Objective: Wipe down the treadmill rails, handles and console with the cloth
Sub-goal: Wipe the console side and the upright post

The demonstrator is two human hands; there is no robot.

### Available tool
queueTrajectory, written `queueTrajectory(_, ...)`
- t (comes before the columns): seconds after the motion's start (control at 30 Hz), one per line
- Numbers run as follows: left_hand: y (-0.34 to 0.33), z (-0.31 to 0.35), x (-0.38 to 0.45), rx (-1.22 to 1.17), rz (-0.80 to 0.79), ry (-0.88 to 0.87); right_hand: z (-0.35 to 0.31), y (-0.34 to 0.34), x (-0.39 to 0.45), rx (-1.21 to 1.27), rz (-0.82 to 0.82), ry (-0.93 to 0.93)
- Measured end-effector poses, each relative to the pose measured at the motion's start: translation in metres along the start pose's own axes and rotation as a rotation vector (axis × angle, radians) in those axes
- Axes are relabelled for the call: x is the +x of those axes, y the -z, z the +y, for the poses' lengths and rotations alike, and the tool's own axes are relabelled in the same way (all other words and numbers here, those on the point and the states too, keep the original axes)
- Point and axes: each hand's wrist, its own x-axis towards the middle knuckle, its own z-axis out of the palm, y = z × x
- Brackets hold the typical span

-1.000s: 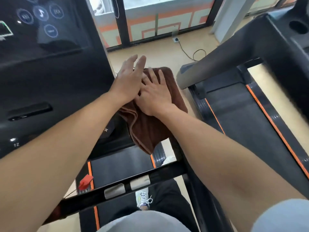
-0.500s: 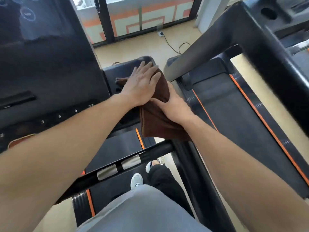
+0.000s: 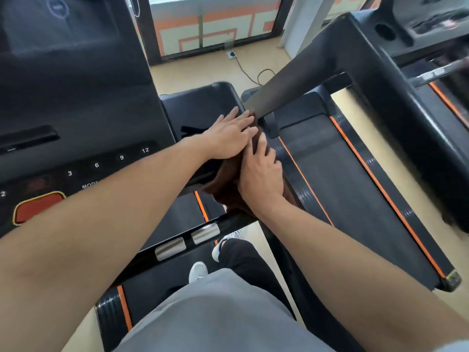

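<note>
Now my left hand [image 3: 228, 135] has slid flat onto the cloth [image 3: 228, 196] beside my right hand [image 3: 261, 174], which grips it. Both have shifted toward the console's [image 3: 76, 110] right edge, so that corner gets wiped.

Left hand [image 3: 228, 137] flat, fingers straight, right hand [image 3: 261, 174] beside

A dark brown cloth [image 3: 229, 193] lies against a glossy black treadmill console [image 3: 76, 118] with white numbers and a red button [image 3: 38, 207] outlined in yellow. The black treadmill belts [image 3: 337, 184] have orange stripes along their edges, and silver sensor plates [image 3: 187, 241] sit on the black handlebar [image 3: 236, 219]. The floor [image 3: 198, 69] is pale tan.
</note>
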Motion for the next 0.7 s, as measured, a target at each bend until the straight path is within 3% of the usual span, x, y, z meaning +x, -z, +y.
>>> queueTrajectory(0.1,-0.005,-0.005,-0.004,-0.031,0.004,-0.016,0.001,0.000,0.005,-0.002,0.028,0.083)
queueTrajectory(0.33,-0.003,-0.009,-0.008,-0.152,0.020,-0.047,0.026,0.040,-0.011,0.328,-0.166,0.196)
queueTrajectory(0.4,-0.004,-0.009,-0.008,-0.111,0.014,-0.057,0.038,0.048,-0.034,0.330,-0.232,0.111)
queueTrajectory(0.53,-0.008,-0.011,-0.007,-0.115,0.033,-0.055,0.063,0.046,-0.062,0.195,-0.538,-0.197)
queueTrajectory(0.6,-0.008,-0.012,-0.007,-0.107,0.036,-0.064,0.058,0.041,-0.056,0.207,-0.521,-0.301)
queueTrajectory(0.7,-0.011,-0.008,-0.007,-0.007,0.052,-0.083,0.031,0.030,-0.037,0.283,-0.302,-0.283)
